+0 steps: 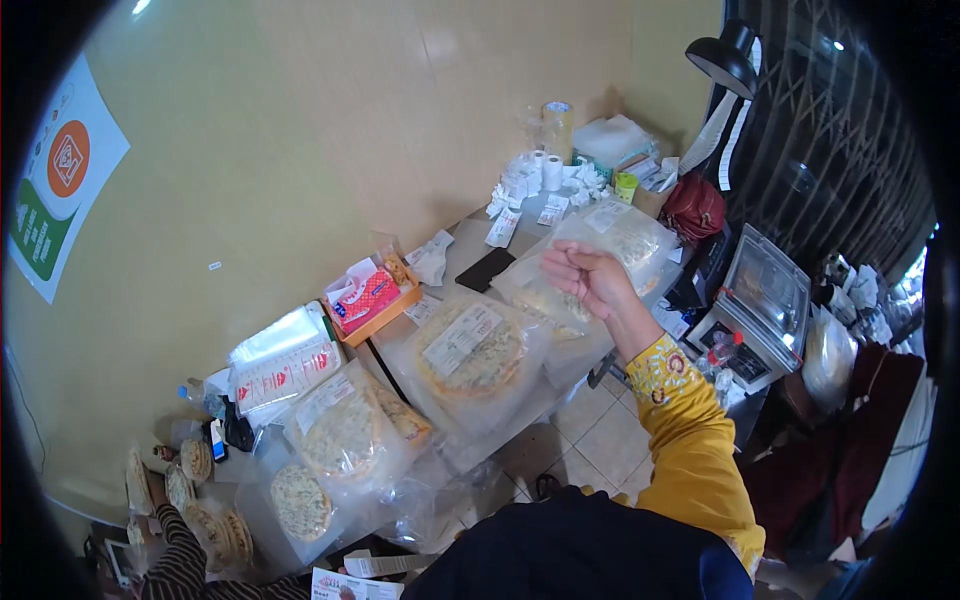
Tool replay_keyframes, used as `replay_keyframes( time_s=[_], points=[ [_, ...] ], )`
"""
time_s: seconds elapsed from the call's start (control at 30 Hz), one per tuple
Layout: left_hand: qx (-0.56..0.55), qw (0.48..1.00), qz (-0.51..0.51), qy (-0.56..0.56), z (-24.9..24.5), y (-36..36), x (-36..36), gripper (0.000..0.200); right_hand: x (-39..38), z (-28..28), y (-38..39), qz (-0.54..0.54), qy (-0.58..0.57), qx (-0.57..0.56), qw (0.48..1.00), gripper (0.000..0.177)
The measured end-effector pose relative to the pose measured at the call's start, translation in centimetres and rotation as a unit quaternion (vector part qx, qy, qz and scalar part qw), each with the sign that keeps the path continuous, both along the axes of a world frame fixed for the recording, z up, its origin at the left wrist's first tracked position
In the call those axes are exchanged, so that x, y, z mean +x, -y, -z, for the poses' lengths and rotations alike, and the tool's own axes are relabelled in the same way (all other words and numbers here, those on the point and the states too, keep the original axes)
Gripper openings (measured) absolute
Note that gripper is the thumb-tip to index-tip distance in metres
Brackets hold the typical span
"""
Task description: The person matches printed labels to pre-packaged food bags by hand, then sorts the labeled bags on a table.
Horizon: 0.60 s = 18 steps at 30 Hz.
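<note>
My right hand (590, 280), in a yellow embroidered sleeve (690, 440), is raised over the right part of the table. Its fingers are curled together; whatever they may hold is too small to make out. Below it lies a bagged pizza (545, 295), with another bagged pizza (625, 240) behind. In the middle is a larger bagged pizza (470, 350) with a white label (462, 338) on top. Further left are one more labelled bagged pizza (340, 440) and a pizza (300, 502) on clear plastic. My left hand does not show. A printed card (355, 585) appears at the bottom edge.
A striped sleeve (178, 555) of another person reaches toward stacked pizzas (210, 530) at lower left. Along the wall stand an orange box (375, 300), a dark phone (485, 269) and paper rolls (545, 170). A lamp (725, 65) and a clear-lidded container (765, 290) are right.
</note>
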State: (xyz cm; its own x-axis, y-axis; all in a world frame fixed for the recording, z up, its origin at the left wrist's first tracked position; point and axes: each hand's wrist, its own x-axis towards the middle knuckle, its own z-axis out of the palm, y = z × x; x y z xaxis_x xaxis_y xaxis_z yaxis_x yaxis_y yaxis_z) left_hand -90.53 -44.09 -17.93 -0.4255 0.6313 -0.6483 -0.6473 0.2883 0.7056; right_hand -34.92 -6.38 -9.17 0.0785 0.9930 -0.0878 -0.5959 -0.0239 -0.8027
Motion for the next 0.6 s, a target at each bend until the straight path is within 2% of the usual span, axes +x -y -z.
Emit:
replay_keyframes(
  time_s=[0.07,0.17,0.27,0.3,0.4,0.43,0.53,0.57,0.6],
  points=[
    [-0.018,0.991,-0.033,-0.125,-7.9,-4.4,9.8,0.05,2.6,4.5,-1.1,0.03,-0.047,-0.036,0.998,0.028],
    [-0.004,0.998,-0.021,-0.062,-8.1,-5.0,11.5,0.051,5.0,10.2,-0.8,0.045,-0.126,-0.075,0.988,0.029],
    [0.043,0.997,0.038,0.055,-5.3,-4.4,8.9,0.053,5.5,10.6,0.2,0.028,-0.159,-0.059,0.985,0.029],
    [0.034,0.993,0.081,0.076,-5.4,-4.6,8.5,0.053,5.6,10.4,0.4,0.024,-0.155,-0.059,0.986,0.029],
    [0.035,0.981,0.125,0.142,-6.8,-6.3,9.1,0.054,5.4,9.5,0.8,0.016,-0.139,-0.058,0.989,0.029],
    [0.066,0.983,0.11,0.132,-7.4,-7.1,10.2,0.053,5.4,9.3,1.0,0.015,-0.13,-0.06,0.99,0.029],
    [0.257,0.954,0.11,0.105,-6.6,-8.6,11.4,0.05,5.5,9.8,1.6,0.013,-0.123,-0.075,0.989,0.023],
    [0.234,0.963,0.085,0.102,-6.7,-8.9,11.7,0.05,6.1,11.0,0.9,-0.175,-0.227,0.078,0.955,0.02],
    [0.21,0.971,0.053,0.098,-6.7,-9.0,11.7,0.051,6.6,11.9,1.6,-0.081,-0.157,-0.007,0.984,0.017]
  ],
)
